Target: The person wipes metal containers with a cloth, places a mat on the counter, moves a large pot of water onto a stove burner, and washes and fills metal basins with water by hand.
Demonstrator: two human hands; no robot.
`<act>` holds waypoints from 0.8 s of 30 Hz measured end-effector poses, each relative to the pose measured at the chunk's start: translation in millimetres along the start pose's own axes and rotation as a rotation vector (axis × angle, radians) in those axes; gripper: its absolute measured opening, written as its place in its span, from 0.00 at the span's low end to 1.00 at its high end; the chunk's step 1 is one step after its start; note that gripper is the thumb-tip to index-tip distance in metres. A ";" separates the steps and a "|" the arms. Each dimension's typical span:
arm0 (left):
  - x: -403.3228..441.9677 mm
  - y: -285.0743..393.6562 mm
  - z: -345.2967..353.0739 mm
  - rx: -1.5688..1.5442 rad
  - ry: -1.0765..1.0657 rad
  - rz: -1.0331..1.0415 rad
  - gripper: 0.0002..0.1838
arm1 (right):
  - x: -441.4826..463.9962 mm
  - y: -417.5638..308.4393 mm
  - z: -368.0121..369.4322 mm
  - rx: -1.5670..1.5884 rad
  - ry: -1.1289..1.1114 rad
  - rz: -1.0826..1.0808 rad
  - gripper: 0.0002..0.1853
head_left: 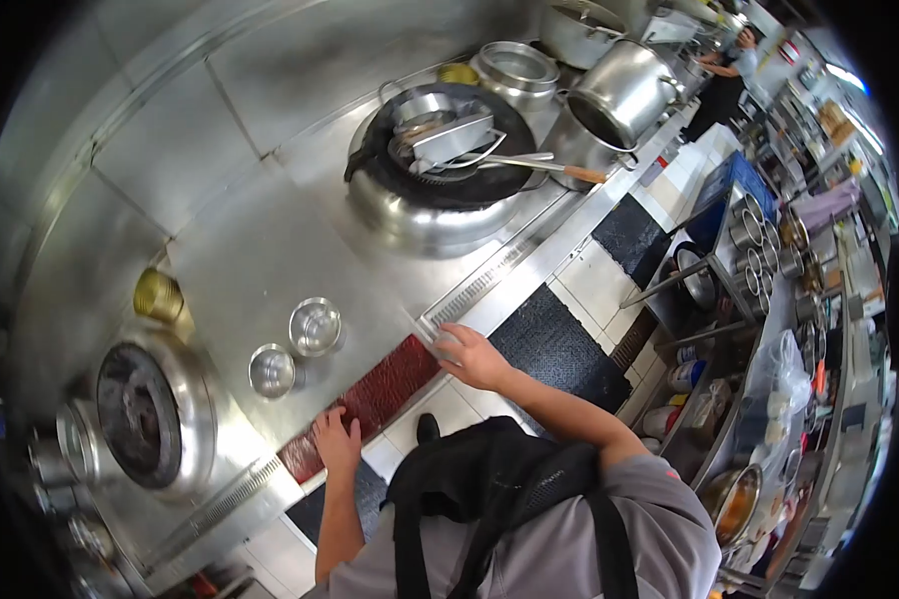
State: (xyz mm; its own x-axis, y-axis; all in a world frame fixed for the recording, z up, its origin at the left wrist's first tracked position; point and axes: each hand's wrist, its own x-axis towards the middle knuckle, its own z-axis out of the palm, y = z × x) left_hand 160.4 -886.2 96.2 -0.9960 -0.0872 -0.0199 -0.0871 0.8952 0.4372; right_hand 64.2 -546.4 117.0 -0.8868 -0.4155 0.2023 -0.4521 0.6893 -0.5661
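Observation:
A long dark red strip point(380, 397) with a rough, shiny surface lies along the front edge of the steel counter point(240, 240); its material I cannot make out. My left hand point(338, 439) rests on its near left part, fingers spread. At the strip's right end is my right hand point(469, 356), fingers extended and slightly bent over the counter edge, with nothing visible in them. Behind the strip stand two small metal bowls, one nearer point(272, 370) and one farther point(316, 327).
A wok burner point(155, 414) is at the left, beside a yellowish can point(158, 296). Farther right, a black wok point(440, 145) holds pans and utensils, near large pots point(624, 92). Shelving point(714, 399) lines the right; another person point(729, 85) stands far back. Black mats point(559, 359) cover floor tiles.

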 end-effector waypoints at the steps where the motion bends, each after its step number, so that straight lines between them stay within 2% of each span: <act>1: 6.2 11.5 -5.5 -0.044 0.061 0.053 0.20 | -10.8 8.9 -17.8 0.008 0.059 0.061 0.19; 2: 14.9 27.9 -10.1 -0.092 0.120 0.106 0.18 | -24.5 16.8 -38.3 0.015 0.118 0.122 0.19; 4: 38.7 67.7 -13.6 -0.123 0.091 0.148 0.16 | -61.7 44.8 -67.5 -0.026 0.213 0.217 0.17; 6: 69.7 118.4 -11.1 -0.195 0.071 0.322 0.16 | -107.4 72.0 -89.4 -0.019 0.265 0.408 0.17; 8: 99.8 185.5 -7.2 -0.272 0.061 0.473 0.16 | -152.3 95.3 -110.3 0.044 0.352 0.546 0.15; 12: 138.6 322.6 19.6 -0.351 0.044 0.644 0.16 | -226.0 157.3 -143.9 0.016 0.464 0.614 0.10; 14: 154.1 396.0 43.6 -0.373 0.056 0.717 0.16 | -250.9 190.9 -162.1 0.152 0.473 0.767 0.09; 16: 157.8 453.2 73.0 -0.436 -0.073 0.758 0.16 | -266.2 227.3 -186.9 0.159 0.515 0.811 0.08; 18: 156.9 515.6 92.3 -0.393 -0.108 0.840 0.16 | -274.5 249.9 -222.3 0.273 0.549 0.873 0.09; 20: 155.8 570.1 105.4 -0.384 -0.203 0.928 0.16 | -282.6 281.4 -252.6 0.200 0.571 0.844 0.12; 24: 165.5 645.8 132.0 -0.425 -0.225 0.963 0.16 | -273.5 311.6 -346.7 0.169 0.475 0.957 0.15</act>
State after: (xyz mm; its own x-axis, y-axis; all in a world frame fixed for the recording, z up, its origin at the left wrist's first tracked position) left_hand -63.3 -264.9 256.5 -0.6268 0.6943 0.3537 0.7069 0.3157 0.6330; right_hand 132.6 -12.2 162.3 -0.8281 0.5490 -0.1138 0.4344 0.4999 -0.7493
